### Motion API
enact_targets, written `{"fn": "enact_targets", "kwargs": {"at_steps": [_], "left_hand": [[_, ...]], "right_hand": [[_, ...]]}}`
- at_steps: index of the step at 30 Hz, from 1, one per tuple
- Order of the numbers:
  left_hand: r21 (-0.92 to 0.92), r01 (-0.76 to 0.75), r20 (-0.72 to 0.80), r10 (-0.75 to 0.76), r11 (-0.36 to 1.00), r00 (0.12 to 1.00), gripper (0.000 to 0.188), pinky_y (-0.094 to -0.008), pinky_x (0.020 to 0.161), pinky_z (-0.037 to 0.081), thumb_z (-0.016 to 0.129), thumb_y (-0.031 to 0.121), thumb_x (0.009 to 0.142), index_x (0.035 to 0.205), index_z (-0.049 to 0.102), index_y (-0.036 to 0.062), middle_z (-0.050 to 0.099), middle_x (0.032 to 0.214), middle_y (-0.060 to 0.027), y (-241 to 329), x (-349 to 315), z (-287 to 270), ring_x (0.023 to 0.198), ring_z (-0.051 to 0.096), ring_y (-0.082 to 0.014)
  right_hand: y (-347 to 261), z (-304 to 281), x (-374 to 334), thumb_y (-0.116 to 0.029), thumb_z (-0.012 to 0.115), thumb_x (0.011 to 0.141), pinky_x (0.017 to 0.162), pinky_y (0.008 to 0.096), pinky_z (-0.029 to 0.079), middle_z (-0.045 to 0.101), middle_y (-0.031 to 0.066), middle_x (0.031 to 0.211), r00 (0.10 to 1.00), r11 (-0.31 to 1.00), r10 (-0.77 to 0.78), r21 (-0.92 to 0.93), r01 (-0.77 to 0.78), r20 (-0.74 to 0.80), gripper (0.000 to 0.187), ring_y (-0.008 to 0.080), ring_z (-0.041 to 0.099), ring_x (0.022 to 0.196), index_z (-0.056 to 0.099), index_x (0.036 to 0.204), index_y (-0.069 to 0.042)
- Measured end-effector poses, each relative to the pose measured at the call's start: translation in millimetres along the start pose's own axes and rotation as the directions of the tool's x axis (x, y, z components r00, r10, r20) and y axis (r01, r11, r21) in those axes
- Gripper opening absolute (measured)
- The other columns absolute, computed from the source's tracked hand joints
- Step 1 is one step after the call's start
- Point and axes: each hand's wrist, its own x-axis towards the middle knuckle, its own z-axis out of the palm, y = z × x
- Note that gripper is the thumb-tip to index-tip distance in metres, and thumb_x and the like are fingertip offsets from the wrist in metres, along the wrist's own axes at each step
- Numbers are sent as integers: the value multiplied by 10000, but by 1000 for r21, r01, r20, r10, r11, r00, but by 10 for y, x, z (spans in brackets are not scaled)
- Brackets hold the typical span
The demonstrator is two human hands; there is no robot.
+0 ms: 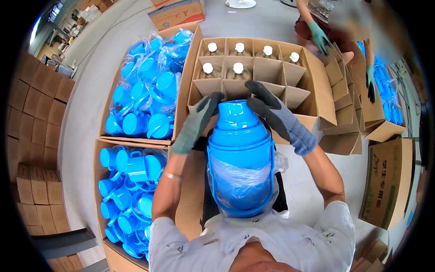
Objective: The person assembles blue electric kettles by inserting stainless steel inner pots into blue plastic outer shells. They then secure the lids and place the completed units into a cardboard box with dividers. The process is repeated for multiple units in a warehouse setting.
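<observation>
Upright in front of my body stands a stack of blue plastic flask shells (238, 143), with a carrying handle and clear film around the lower part. My left hand (199, 120), in a grey-green glove with dark fingers, is at the left of its top rim, fingers stretched out. On the other side my right hand (276, 113), in a grey-blue glove, has its fingers spread beside the rim. Whether the fingertips press on the rim is hard to tell. Just beyond is a divided carton (326, 86) holding several clear glass bottles (239, 71) with white tops.
At the left, an upper carton (181, 104) holds film-wrapped blue lidded parts; a lower carton (100, 195) holds blue cups. Cardboard dividers (346, 97) stand at the right. A co-worker's gloved hands (319, 38) are at the far right. Stacked cartons (38, 109) line the left side.
</observation>
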Motion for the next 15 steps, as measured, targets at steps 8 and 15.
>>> {"fn": "enact_targets", "kwargs": {"at_steps": [8,15], "left_hand": [[387,-67,297,-55,920,953,324,-365,670,529,479,159,935,1254,531,172,591,947,-174,885,281,-230,756,644,-279],[127,-18,42,13,992,999,462,-350,762,530,529,102,905,1332,396,-12,551,1211,-148,139,-106,125,942,624,-235]], "right_hand": [[814,-119,306,-316,589,877,1060,358,319,409,138,1360,951,943,-306,151,296,49,614,236,408,1247,363,1379,-45],[38,113,173,-337,528,916,1054,338,305,383,130,1372,998,959,-59,277,62,-19,595,229,374,1266,322,1393,-46]]}}
